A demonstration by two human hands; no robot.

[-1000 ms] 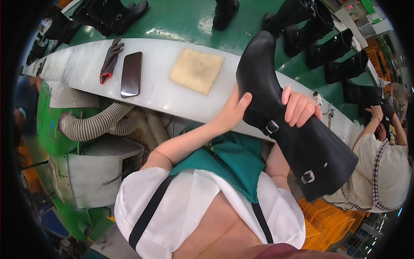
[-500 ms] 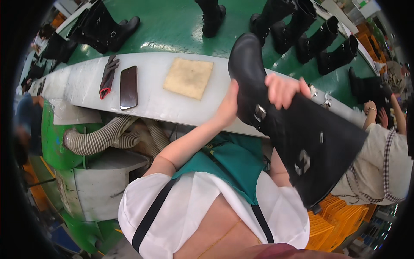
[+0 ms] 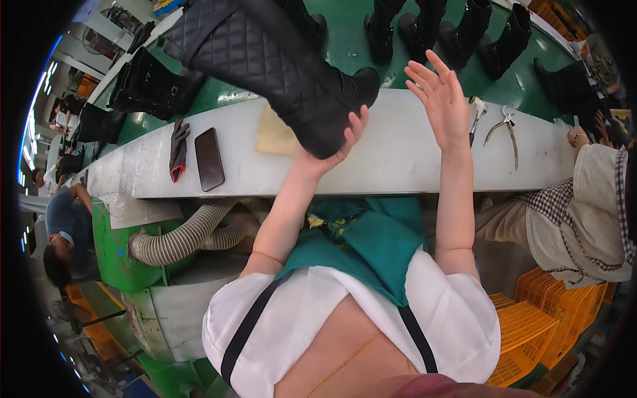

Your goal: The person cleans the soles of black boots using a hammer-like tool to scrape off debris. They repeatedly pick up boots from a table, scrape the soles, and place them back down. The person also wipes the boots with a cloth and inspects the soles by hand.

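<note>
- Head view: the left hand point(image 3: 332, 142) cups the sole and toe end of a tall black quilted boot point(image 3: 265, 60), fingers curled up round its edge, holding it in the air above the long grey-white workbench point(image 3: 398, 152).
- The boot lies tilted, its shaft running up and to the left over the green conveyor point(image 3: 345, 33), its heel point(image 3: 365, 76) pointing right.
- The right hand point(image 3: 441, 96) is raised beside the boot with fingers spread wide and palm bare; it holds nothing and stands just clear of the heel.
- Orange plastic crates point(image 3: 537, 318) sit stacked at the lower right, beside the person's hip; what is in them cannot be made out.
- On the bench to the left lie a dark flat phone point(image 3: 209, 159) and, just beside it, a folded dark glove with a red cuff point(image 3: 178, 149).
- A tan square pad point(image 3: 275, 136) lies on the bench, partly hidden under the held boot.
- To the right on the bench lie two metal pliers point(image 3: 504, 126), well apart from the left hand.
- More black boots point(image 3: 464, 30) stand upright in a row on the conveyor beyond the bench, and others point(image 3: 142, 83) stand at its left.
- A ribbed grey hose point(image 3: 179, 232) curves beneath the bench, against a green machine housing point(image 3: 113, 245).
- A co-worker in a pale top and checked cloth point(image 3: 584, 212) sits at the right, one hand resting at the bench edge.
</note>
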